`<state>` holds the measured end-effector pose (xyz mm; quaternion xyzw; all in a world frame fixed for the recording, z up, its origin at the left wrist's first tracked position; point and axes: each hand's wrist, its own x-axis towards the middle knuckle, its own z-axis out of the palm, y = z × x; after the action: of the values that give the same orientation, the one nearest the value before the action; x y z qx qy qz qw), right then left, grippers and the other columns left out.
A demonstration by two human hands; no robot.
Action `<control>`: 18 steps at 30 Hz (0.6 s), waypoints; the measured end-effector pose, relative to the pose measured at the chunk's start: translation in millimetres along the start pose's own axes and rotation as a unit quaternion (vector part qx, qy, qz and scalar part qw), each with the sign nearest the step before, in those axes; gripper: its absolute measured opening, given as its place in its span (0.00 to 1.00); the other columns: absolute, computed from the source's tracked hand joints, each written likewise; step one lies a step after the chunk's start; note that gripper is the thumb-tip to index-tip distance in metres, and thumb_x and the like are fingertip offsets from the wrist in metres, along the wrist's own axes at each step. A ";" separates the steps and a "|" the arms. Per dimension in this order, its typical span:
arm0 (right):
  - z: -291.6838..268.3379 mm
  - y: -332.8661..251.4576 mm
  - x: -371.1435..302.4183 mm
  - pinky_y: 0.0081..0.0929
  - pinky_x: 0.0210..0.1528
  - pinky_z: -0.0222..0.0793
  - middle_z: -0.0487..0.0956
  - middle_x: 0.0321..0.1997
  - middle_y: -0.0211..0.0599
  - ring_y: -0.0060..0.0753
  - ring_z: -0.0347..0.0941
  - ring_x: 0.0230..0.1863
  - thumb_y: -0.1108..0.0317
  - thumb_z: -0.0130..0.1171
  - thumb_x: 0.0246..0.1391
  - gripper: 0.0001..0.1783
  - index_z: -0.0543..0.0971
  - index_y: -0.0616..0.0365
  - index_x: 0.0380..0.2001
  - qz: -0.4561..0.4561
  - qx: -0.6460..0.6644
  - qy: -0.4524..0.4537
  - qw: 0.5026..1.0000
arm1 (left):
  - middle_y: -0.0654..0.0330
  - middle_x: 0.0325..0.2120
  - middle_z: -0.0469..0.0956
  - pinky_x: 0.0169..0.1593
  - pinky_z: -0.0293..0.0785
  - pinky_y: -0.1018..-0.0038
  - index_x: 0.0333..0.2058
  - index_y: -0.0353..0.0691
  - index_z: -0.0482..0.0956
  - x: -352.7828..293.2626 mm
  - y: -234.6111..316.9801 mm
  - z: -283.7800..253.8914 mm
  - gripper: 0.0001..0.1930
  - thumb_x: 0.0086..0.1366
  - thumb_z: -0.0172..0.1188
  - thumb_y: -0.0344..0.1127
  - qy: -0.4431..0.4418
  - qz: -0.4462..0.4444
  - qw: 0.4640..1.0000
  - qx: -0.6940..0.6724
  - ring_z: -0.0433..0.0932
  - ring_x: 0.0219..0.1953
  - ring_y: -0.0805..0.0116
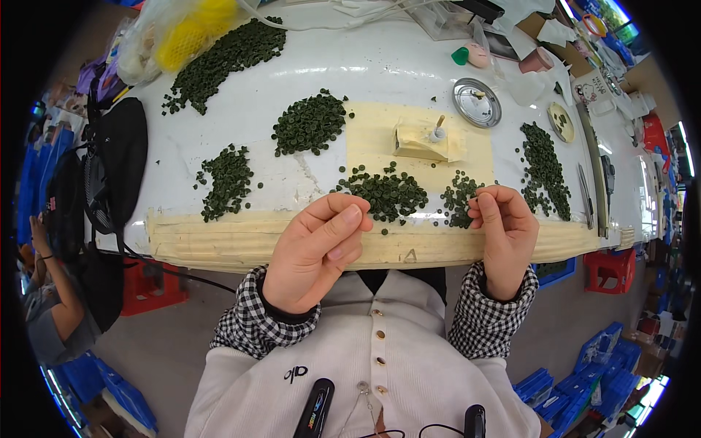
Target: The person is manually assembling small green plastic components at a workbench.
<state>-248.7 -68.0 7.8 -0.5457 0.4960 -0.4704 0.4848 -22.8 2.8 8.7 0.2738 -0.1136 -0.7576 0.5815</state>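
Observation:
My left hand (315, 250) is raised at the table's front edge, thumb and fingers pressed together in a pinch. Beside its fingertips lies a pile of small round dark green parts (393, 196). At the other side, my right hand (508, 239) also pinches, its fingertips next to a smaller heap of the same green parts (457, 196). Whatever either pinch holds is too small or hidden to make out. Beyond the hands, a block wrapped in yellowish tape (421, 146) with a short upright peg (439, 130) stands on a yellowish sheet (369, 120).
More green piles lie at the left (226, 182), back middle (310, 123) and right (544, 171). A round metal lid (477, 104) and a shallow dish (561, 122) sit back right. Tweezers (585, 194) lie near the right edge. A black bag (117, 164) hangs at the left.

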 end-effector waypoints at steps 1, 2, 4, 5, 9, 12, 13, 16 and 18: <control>-0.5 0.1 0.2 0.12 0.30 0.65 0.75 0.27 0.30 0.16 0.69 0.28 0.71 0.53 0.56 0.07 0.74 0.65 0.33 0.007 0.003 -0.001 1.000 | 0.62 0.30 0.75 0.24 0.57 0.87 0.40 0.35 0.73 0.1 -0.2 0.1 0.08 0.64 0.51 0.30 0.003 0.001 1.000 0.008 0.59 0.19 0.84; -1.3 0.0 0.3 0.12 0.29 0.65 0.75 0.27 0.30 0.16 0.69 0.27 0.71 0.53 0.56 0.07 0.74 0.65 0.33 0.008 0.012 -0.006 1.000 | 0.62 0.30 0.75 0.24 0.56 0.87 0.40 0.35 0.73 0.3 -0.7 0.4 0.08 0.64 0.51 0.30 0.006 0.003 1.000 0.016 0.58 0.19 0.84; -2.6 -0.4 0.0 0.12 0.28 0.64 0.75 0.26 0.29 0.15 0.68 0.27 0.70 0.52 0.57 0.07 0.74 0.64 0.32 0.013 0.029 -0.016 0.999 | 0.63 0.29 0.75 0.23 0.56 0.87 0.40 0.34 0.74 0.3 -1.8 1.8 0.08 0.63 0.52 0.30 0.008 -0.002 0.999 0.051 0.58 0.18 0.85; -2.8 -0.9 -0.5 0.11 0.28 0.63 0.74 0.26 0.29 0.14 0.67 0.26 0.70 0.52 0.57 0.07 0.73 0.64 0.32 0.009 0.041 -0.036 0.998 | 0.63 0.29 0.75 0.23 0.56 0.88 0.39 0.34 0.75 0.2 -2.2 3.6 0.08 0.63 0.53 0.30 0.006 -0.008 0.997 0.078 0.58 0.18 0.86; 9.4 -9.3 -8.4 0.11 0.27 0.60 0.73 0.26 0.27 0.13 0.65 0.26 0.70 0.51 0.58 0.07 0.72 0.63 0.33 0.016 0.092 -0.103 0.990 | 0.62 0.28 0.76 0.21 0.53 0.88 0.38 0.33 0.75 3.6 -9.4 16.6 0.07 0.62 0.53 0.28 0.021 -0.048 0.984 0.173 0.57 0.17 0.86; 20.6 -12.8 -14.1 0.11 0.29 0.60 0.69 0.29 0.26 0.14 0.64 0.28 0.72 0.50 0.57 0.05 0.71 0.63 0.32 -0.007 0.091 -0.175 0.980 | 0.62 0.28 0.77 0.21 0.53 0.88 0.39 0.33 0.76 11.3 -15.2 20.2 0.08 0.61 0.54 0.28 0.016 -0.045 0.982 0.185 0.59 0.18 0.87; 25.7 -11.7 -14.2 0.12 0.29 0.61 0.69 0.29 0.27 0.14 0.64 0.28 0.73 0.51 0.57 0.05 0.71 0.64 0.32 -0.041 0.066 -0.173 0.982 | 0.62 0.27 0.76 0.21 0.54 0.88 0.38 0.33 0.76 14.0 -18.4 19.8 0.07 0.61 0.55 0.28 0.022 -0.032 0.979 0.202 0.60 0.18 0.87; 38.7 -10.1 -15.0 0.13 0.30 0.63 0.68 0.30 0.30 0.15 0.65 0.28 0.74 0.52 0.55 0.04 0.71 0.64 0.31 -0.105 0.018 -0.174 0.979 | 0.69 0.26 0.75 0.28 0.62 0.91 0.37 0.34 0.77 13.1 -18.9 18.2 0.08 0.60 0.58 0.30 0.014 -0.012 0.977 0.213 0.67 0.25 0.88; 43.0 -9.8 -15.8 0.14 0.30 0.64 0.68 0.30 0.31 0.16 0.66 0.28 0.74 0.53 0.55 0.04 0.71 0.65 0.31 -0.111 0.020 -0.176 0.978 | 0.69 0.27 0.76 0.29 0.63 0.90 0.35 0.34 0.77 12.3 -18.2 18.6 0.07 0.60 0.58 0.30 0.020 0.004 0.976 0.217 0.67 0.26 0.88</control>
<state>-206.2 -49.2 13.3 -0.6617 0.3301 -0.4278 0.5198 -50.0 -6.1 11.6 0.4087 -0.2646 -0.7069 0.5130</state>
